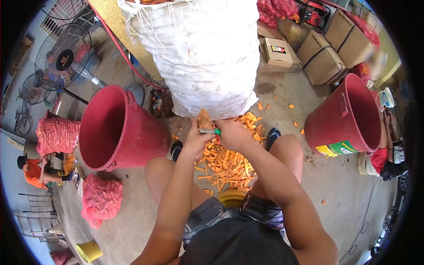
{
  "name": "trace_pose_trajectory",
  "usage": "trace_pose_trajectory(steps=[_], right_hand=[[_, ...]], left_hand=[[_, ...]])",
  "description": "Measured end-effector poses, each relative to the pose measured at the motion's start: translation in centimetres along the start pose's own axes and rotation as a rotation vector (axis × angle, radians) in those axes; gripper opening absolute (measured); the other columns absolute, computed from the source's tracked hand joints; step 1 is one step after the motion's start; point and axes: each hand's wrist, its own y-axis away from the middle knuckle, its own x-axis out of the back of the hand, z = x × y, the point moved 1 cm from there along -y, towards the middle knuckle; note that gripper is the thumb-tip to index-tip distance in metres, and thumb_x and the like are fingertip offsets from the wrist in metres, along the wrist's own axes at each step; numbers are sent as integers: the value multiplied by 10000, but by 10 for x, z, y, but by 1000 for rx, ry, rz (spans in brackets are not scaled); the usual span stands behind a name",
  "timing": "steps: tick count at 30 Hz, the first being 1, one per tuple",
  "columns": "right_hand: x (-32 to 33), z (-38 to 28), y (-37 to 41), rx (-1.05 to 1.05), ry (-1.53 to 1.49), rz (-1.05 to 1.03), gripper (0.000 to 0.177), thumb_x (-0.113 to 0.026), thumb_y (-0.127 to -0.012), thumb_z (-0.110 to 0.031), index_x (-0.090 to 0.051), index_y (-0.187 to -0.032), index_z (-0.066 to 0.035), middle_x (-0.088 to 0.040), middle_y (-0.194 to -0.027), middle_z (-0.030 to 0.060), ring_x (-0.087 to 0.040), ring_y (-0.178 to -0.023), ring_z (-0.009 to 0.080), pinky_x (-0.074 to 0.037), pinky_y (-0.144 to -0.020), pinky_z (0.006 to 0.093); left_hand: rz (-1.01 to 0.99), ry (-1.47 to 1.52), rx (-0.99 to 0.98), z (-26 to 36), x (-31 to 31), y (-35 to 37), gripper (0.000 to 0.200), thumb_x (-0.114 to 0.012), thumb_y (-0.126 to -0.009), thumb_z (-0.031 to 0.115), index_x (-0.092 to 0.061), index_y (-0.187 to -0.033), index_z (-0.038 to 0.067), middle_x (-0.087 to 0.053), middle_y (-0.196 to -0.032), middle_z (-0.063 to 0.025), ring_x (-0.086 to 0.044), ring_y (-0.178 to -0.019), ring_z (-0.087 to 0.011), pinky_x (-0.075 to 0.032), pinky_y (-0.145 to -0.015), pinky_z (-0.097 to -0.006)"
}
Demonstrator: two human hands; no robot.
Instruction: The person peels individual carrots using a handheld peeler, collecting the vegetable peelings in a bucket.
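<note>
My left hand (194,140) is closed around a carrot (204,118), its brownish-orange tip pointing away from me. In my right hand (234,135) is a small knife (206,130) with a green handle; its blade lies across the carrot close to the left hand's fingers. Under both hands a heap of orange carrot pieces (227,164) covers the floor between my legs. A tall white woven sack (203,57) stands just beyond my hands.
Large red bins stand to the left (148,132) and right (320,119). A filled red mesh bag (101,198) lies at left, near a fan (64,57). Cardboard boxes (320,57) sit at back right. A person in orange (33,171) sits at far left.
</note>
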Motion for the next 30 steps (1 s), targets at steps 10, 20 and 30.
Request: trace_pose_trajectory(steps=[10,20,30], right_hand=[[-10,25,-13,-98,173,45,242,-649,-940,-129,-621,-1131,18,-749,-1035,244,-739,-1037,429,-594,-868,520],[20,71,-20,-366,224,67,310,-622,-922,-104,-625,-1216,-3,-741,-1097,267,-723,-1060,440,-580,-929,525],[6,19,-6,-77,-104,3,296,-642,-876,-134,-702,-1104,43,-737,-982,305,-720,-1009,463,-571,-921,521]], left_hand=[[-79,18,159,3,4,10,929,-694,-816,-123,-285,-1634,39,-594,-1252,-85,-624,-1017,-150,-537,-866,-287],[-82,-56,89,25,-8,35,793,-780,-892,90,-384,-1577,40,-627,-1243,-72,-625,-1002,-157,-534,-798,-283],[359,-951,-179,17,-16,23,407,-826,-922,270,-656,-1143,-26,-766,-1045,-139,-735,-952,-209,-566,-864,-354]])
